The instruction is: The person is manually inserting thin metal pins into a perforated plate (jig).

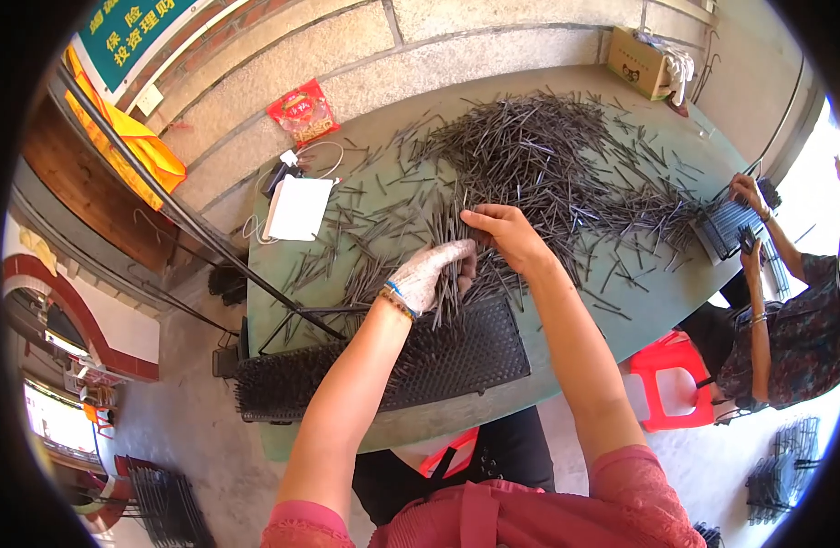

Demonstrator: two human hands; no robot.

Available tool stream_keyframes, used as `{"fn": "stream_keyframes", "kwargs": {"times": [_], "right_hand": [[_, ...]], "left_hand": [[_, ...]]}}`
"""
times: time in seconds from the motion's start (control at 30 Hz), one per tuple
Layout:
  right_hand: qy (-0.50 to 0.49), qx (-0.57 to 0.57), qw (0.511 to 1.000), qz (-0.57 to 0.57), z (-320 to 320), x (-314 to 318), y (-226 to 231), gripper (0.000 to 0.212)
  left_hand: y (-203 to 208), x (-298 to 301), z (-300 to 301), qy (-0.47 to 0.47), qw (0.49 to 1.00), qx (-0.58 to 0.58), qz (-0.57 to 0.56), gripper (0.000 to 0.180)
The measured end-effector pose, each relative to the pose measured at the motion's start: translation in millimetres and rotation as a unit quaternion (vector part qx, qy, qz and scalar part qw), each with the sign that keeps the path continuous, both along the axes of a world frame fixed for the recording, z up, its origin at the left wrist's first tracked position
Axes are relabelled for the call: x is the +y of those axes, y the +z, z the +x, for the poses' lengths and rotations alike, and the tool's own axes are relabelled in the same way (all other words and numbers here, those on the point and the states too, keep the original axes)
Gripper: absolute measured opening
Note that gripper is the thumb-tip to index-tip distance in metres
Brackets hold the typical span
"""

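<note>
The left hand [429,274], in a whitish glove, has its fingers closed around a bundle of thin dark sticks [448,294], which stands roughly upright over the far edge of a black perforated tray [479,345]. The bare right hand [507,236] is just beside it, on the right side; its thumb and fingers are brought near together, but I cannot tell if they pinch a stick. On the green table [632,324], a large pile of similar sticks [530,146] lies at the far side.

Each stick seems light and stiff, probably smooth, so in my judgement the bundle may slide apart if the hold is loose. It is best to hold it around the middle, and to take single sticks near the upper end.
</note>
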State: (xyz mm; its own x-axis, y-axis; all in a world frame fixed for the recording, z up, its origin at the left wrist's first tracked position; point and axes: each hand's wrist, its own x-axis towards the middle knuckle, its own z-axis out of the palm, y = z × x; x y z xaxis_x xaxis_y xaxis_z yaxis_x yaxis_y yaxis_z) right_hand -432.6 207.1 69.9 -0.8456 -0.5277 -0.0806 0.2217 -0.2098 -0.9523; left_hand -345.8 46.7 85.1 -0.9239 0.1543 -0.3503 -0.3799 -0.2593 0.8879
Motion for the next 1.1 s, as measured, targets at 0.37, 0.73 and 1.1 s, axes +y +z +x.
{"fn": "stream_keyframes", "kwargs": {"times": [0.37,0.73,1.1], "right_hand": [[0.205,-0.136,0.944,-0.219,137,19,-17,0.094],[-0.038,-0.144,0.979,-0.141,222,5,-53,0.017],[0.025,-0.040,0.993,0.109,254,13,-70,0.030]], "left_hand": [[-1,43,162,-0.048,0.959,-0.116,0.255,0.033],[-34,41,235,0.009,0.992,-0.054,0.110,0.023],[-77,11,287,0.056,0.987,-0.054,0.141,0.026]]}}
